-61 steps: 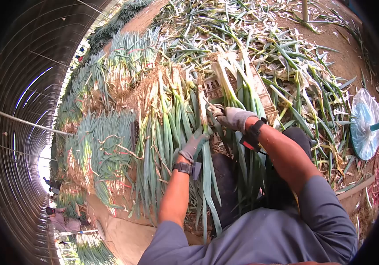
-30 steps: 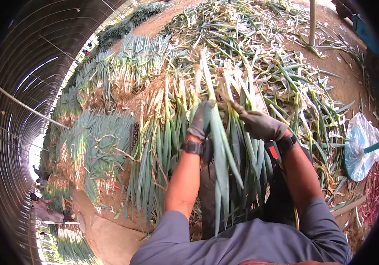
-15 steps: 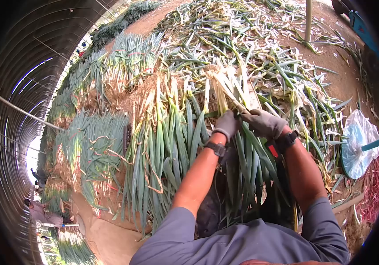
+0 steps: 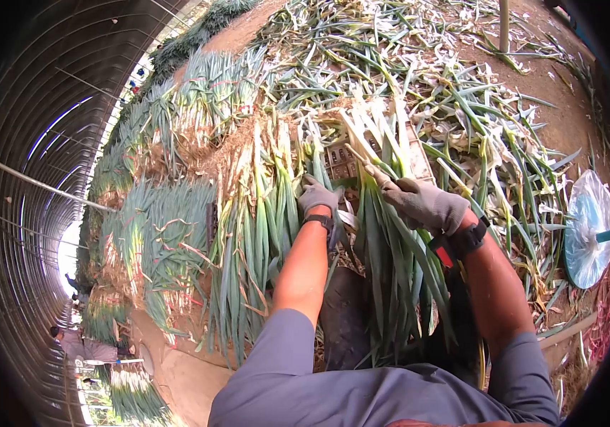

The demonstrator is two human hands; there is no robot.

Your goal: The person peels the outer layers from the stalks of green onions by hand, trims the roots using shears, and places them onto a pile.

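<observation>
My left hand (image 4: 317, 196), in a grey glove, reaches into the row of green onions (image 4: 262, 206) on the left. Its fingers are curled round the stalks at the right end of that row. My right hand (image 4: 426, 203), gloved too, is closed over a separate bunch of green onions (image 4: 383, 235). A thin tan, stalk-like piece (image 4: 363, 162) sticks out of its grip towards the pale root ends; I cannot make out exactly what it is. The bunch's leaves hang down between my legs. Beneath the white stalks lies a slatted brown crate (image 4: 342, 158).
Loose leaves and peelings (image 4: 476, 135) are heaped ahead and to the right. Tied bundles of green onions (image 4: 170, 220) lie in rows on the left. A plastic-wrapped blue disc (image 4: 586, 228) stands at the right. Another person (image 4: 84, 345) is at the far left.
My left hand has left the bunch in front of me and moved left to the row of green onions. My right hand has stayed at the bunch, slightly lower.
</observation>
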